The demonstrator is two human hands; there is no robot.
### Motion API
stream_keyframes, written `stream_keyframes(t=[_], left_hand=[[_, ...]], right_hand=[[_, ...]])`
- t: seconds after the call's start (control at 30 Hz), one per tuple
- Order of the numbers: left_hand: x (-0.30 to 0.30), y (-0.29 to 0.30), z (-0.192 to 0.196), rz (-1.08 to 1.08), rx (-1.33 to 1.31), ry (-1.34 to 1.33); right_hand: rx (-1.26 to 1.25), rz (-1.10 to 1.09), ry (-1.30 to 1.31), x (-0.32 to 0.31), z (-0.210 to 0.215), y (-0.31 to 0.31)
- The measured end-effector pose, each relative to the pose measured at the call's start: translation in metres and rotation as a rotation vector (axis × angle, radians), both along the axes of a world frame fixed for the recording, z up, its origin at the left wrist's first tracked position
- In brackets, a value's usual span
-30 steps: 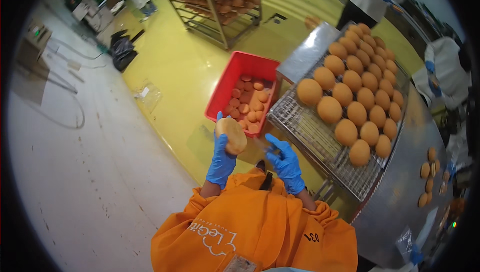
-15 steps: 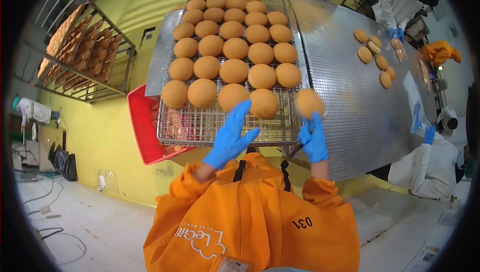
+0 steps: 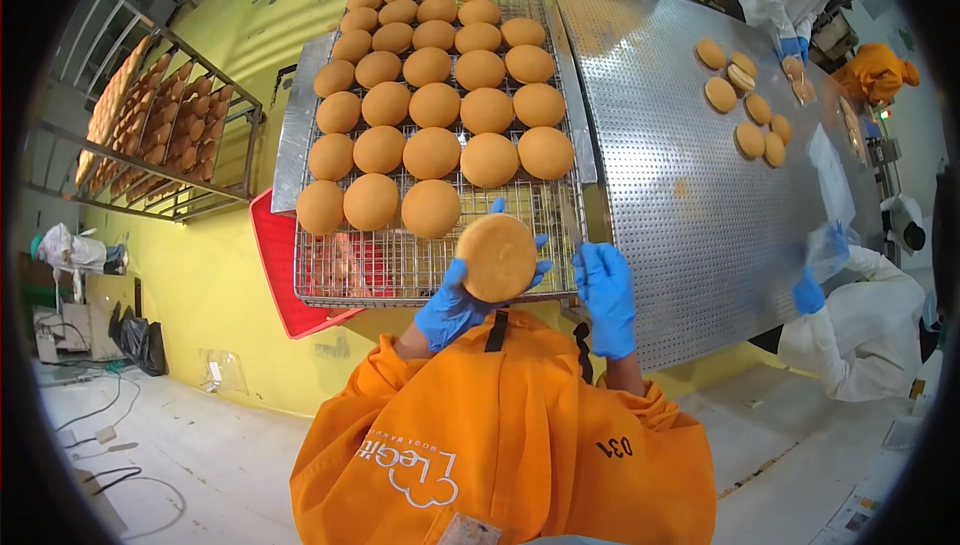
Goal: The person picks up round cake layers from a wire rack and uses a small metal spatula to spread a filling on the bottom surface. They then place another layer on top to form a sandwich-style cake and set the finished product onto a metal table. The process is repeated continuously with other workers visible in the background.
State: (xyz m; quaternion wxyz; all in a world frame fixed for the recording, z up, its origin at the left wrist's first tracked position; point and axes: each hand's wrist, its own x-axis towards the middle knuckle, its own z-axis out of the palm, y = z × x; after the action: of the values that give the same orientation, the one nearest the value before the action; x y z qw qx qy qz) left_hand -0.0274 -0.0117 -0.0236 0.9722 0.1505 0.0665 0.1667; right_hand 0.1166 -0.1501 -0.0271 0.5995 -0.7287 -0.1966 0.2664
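Observation:
My left hand [image 3: 455,310], in a blue glove, is closed around a round cake [image 3: 497,258] above the near edge of the wire rack [image 3: 545,290]. The cake's flat, paler face is turned up. Just to the right, my right hand [image 3: 606,295], also gloved in blue, is closed on a thin tool whose narrow blade [image 3: 577,225] points away from me. Its handle is hidden in the fingers, and I cannot tell its exact kind. Rows of round brown cakes [image 3: 432,153] cover most of the rack, domed sides up.
To the right is a perforated metal table [image 3: 660,205] bearing several cakes [image 3: 720,95]. A red crate [image 3: 283,270] sits beneath the rack's left side. A wheeled rack of trays [image 3: 165,125] stands at far left. Co-workers in white [image 3: 850,325] line the table's right side.
My left hand has turned palm up and now holds a cake. The front-row cake at right has left the rack. The cake by my right hand is no longer there. The view has shifted slightly.

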Motion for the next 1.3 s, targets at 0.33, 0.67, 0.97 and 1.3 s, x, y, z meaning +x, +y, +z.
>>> stream_keyframes(t=[0.33, 0.67, 0.97, 1.3], left_hand=[[-0.003, -0.007, 0.015, 0.206, 0.271, 0.154], [0.007, -0.005, -0.025, 0.128, 1.176, 0.222], [-0.008, -0.020, 0.009, 0.163, 0.239, 0.112], [-0.015, 0.014, -0.012, 0.159, 0.909, 0.191]], right_hand=[[-0.029, 0.120, -0.598, -0.030, 0.028, 0.005], [0.142, 0.097, -0.806, -0.047, 0.031, 0.009], [-0.045, -0.055, -0.636, -0.020, 0.024, 0.012], [-0.125, 0.191, -0.716, -0.008, 0.052, -0.010]])
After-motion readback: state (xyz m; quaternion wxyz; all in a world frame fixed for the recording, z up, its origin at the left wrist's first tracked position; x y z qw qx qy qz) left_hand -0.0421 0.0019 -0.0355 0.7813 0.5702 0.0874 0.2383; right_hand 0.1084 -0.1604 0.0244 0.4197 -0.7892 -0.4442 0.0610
